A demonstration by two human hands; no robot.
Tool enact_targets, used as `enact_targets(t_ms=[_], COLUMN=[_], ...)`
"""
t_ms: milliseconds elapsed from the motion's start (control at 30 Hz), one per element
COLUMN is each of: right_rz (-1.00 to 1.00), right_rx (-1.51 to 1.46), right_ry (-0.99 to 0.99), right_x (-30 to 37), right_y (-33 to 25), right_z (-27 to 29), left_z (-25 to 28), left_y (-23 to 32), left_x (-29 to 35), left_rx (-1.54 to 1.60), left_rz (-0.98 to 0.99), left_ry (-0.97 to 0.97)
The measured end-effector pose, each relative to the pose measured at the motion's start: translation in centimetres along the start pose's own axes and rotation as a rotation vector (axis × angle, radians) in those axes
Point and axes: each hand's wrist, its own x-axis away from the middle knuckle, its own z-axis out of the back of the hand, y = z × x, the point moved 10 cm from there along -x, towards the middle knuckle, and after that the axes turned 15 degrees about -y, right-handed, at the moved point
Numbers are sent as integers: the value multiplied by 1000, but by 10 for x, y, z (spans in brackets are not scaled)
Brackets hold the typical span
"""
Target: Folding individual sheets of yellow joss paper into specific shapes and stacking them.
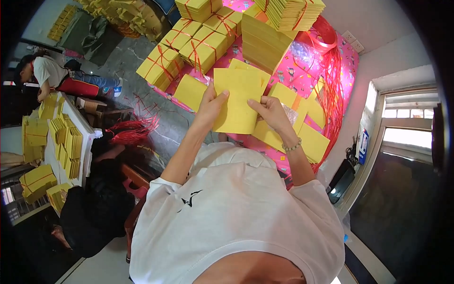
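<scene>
Between my two hands I hold a rectangular stack of yellow paper (236, 104) upright in front of me; its thickness is hard to tell. My left hand (211, 106) is closed on its left edge, thumb lying on the near face. At the right edge my right hand (274, 112) grips it the same way, with a beaded bracelet on that wrist. Behind the held paper, more yellow paper (190, 92) lies on the pink patterned cloth (343, 80). Loose yellow sheets (309, 142) are spread below my right hand. Most fingertips are hidden behind the paper.
Yellow bundles tied with red ribbon (203, 49) are piled at the far side. Long red ribbons (331, 94) hang along the right. At left, two people sit by a white table (85, 146) bearing yellow stacks. More red ribbon (135, 128) lies near the grey floor (165, 125).
</scene>
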Motion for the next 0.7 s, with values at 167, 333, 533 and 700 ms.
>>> enact_targets(t_ms=[167, 333, 533, 700], right_rz=[-43, -119, -110, -194], right_rx=[141, 108, 108, 127], right_ry=[-65, -64, -43, -42], right_x=[-10, -16, -24, -19], right_y=[7, 25, 25, 27], right_z=[-4, -8, -13, -21], left_z=[15, 30, 38, 51], left_y=[-12, -20, -37, -49], left_x=[-1, -4, -1, -3], left_rx=[31, 118, 204, 254], left_rz=[12, 63, 238, 281], left_ry=[12, 9, 38, 58])
